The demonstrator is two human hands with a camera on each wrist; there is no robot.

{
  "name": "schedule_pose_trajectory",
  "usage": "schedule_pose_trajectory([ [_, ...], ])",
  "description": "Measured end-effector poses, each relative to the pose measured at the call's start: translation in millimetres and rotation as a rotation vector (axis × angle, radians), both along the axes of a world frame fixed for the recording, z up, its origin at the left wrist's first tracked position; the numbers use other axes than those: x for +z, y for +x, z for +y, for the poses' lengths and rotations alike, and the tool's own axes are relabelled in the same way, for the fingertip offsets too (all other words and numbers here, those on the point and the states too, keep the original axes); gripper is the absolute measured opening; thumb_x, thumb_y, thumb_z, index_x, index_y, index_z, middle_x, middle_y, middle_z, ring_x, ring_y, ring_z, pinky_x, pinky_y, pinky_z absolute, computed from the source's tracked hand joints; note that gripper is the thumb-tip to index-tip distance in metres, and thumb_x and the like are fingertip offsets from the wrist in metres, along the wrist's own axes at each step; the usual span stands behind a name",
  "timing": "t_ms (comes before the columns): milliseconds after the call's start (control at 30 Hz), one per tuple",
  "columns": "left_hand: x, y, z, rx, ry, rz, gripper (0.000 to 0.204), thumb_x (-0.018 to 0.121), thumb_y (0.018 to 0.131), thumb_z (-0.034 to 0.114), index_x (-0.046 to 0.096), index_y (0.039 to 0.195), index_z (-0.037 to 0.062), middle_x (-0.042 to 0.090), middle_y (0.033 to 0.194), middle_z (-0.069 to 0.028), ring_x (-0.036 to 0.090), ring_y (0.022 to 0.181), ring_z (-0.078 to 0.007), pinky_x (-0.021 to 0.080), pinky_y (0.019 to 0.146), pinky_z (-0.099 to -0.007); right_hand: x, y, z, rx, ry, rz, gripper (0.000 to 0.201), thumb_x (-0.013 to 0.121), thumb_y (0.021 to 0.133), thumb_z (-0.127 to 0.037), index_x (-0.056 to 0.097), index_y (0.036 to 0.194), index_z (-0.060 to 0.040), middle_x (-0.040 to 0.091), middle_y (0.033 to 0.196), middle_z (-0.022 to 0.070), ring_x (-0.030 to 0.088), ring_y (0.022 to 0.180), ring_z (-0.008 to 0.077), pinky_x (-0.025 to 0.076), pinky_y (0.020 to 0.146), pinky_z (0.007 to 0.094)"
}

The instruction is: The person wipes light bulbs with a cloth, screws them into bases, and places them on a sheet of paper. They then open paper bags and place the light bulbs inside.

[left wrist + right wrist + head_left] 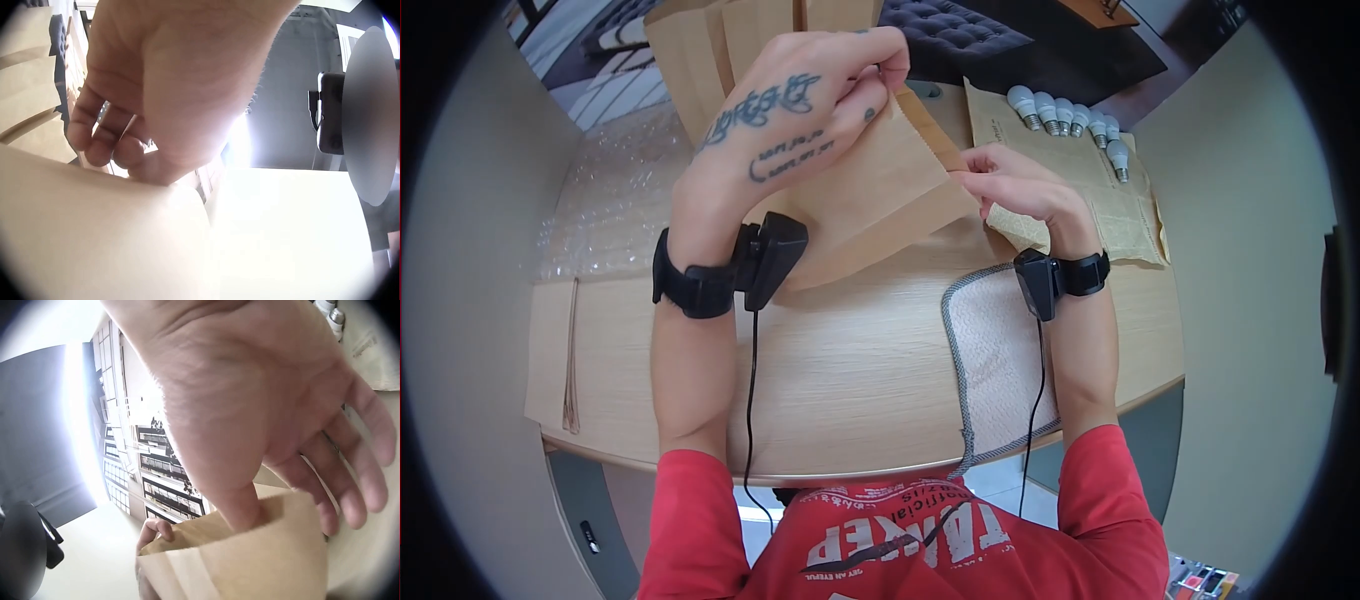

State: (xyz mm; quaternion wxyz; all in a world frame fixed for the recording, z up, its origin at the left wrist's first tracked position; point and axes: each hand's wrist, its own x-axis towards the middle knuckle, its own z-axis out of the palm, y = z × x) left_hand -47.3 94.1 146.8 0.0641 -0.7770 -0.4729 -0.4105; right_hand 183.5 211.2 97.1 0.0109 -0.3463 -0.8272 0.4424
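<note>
A brown paper bag (870,200) is held above the desk, tilted, its serrated mouth facing up and to the right. My left hand (800,100) pinches the upper left corner of the mouth between thumb and fingers. At the other end of the mouth is my right hand (1020,185); in the right wrist view its thumb dips inside the bag's opening (250,556) and the fingers lie along the outside. In the left wrist view the fingers of my left hand (169,87) curl at the bag's edge. The inside of the bag is mostly hidden.
Several light bulbs (1065,112) lie on flat brown paper (1090,170) at the back right. More paper bags (690,60) stand at the back left, beside bubble wrap (605,200). A white cloth with grey edging (1000,350) lies at the front right, folded paper (572,360) at the left.
</note>
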Motion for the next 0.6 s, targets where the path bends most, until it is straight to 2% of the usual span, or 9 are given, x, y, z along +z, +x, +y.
schedule_pose_trajectory([
  [100, 5, -1, -2, 0.006, -0.03, -0.043, 0.008, 0.052, 0.086, 0.002, 0.058, 0.089, 0.0055, 0.048, 0.062, -0.0039, 0.045, 0.055, -0.0126, 0.036, 0.053, -0.0277, -3, 3, 5, 0.004, -0.058, 0.053, 0.038, 0.064, 0.091, -0.039, 0.072, 0.097, -0.0018, 0.068, 0.083, 0.0014, 0.061, 0.069, 0.009, 0.048, 0.06, 0.0239],
  [200, 6, -4, -3, 0.033, -0.001, -0.076, 0.012, 0.053, 0.088, 0.001, 0.061, 0.094, 0.0072, 0.044, 0.064, 0.0002, 0.042, 0.057, -0.0087, 0.034, 0.054, -0.025, 19, 5, -4, -0.142, 0.033, 0.263, 0.032, 0.063, 0.093, -0.033, 0.072, 0.094, -0.0021, 0.067, 0.081, 0.0, 0.06, 0.069, 0.0075, 0.047, 0.059, 0.0233],
  [300, 10, -2, -6, 0.079, -0.01, -0.132, 0.017, 0.053, 0.09, 0.002, 0.064, 0.1, 0.0096, 0.04, 0.066, 0.0033, 0.039, 0.059, -0.0063, 0.033, 0.054, -0.0232, 18, 6, -4, -0.203, 0.023, 0.518, 0.034, 0.061, 0.096, -0.035, 0.072, 0.093, -0.003, 0.068, 0.083, -0.0006, 0.061, 0.073, 0.0079, 0.047, 0.061, 0.0225],
  [400, 12, 3, -7, 0.135, -0.046, -0.162, 0.02, 0.054, 0.091, 0.003, 0.065, 0.106, 0.0113, 0.038, 0.066, 0.0048, 0.037, 0.06, -0.0054, 0.032, 0.054, -0.0224, 26, -4, -23, -0.264, 0.006, 0.629, 0.041, 0.056, 0.099, -0.041, 0.071, 0.098, -0.0038, 0.068, 0.087, -0.0002, 0.063, 0.081, 0.0093, 0.05, 0.07, 0.0238],
  [500, 9, 0, -6, 0.153, -0.05, -0.185, 0.021, 0.054, 0.093, 0.005, 0.065, 0.11, 0.0117, 0.04, 0.066, 0.0054, 0.038, 0.059, -0.005, 0.032, 0.054, -0.0223, 20, -2, -12, -0.107, -0.124, 0.792, 0.047, 0.047, 0.102, -0.046, 0.068, 0.11, -0.0046, 0.068, 0.097, 0.0022, 0.063, 0.092, 0.0112, 0.05, 0.083, 0.0271],
  [600, 12, -1, -9, 0.181, -0.054, -0.253, 0.021, 0.054, 0.096, 0.008, 0.065, 0.114, 0.011, 0.042, 0.066, 0.0054, 0.04, 0.058, -0.0042, 0.033, 0.054, -0.0219, 21, -8, -22, -0.071, -0.172, 0.882, 0.049, 0.041, 0.104, -0.046, 0.063, 0.118, -0.0044, 0.067, 0.105, 0.0043, 0.062, 0.099, 0.0125, 0.048, 0.091, 0.0294],
])
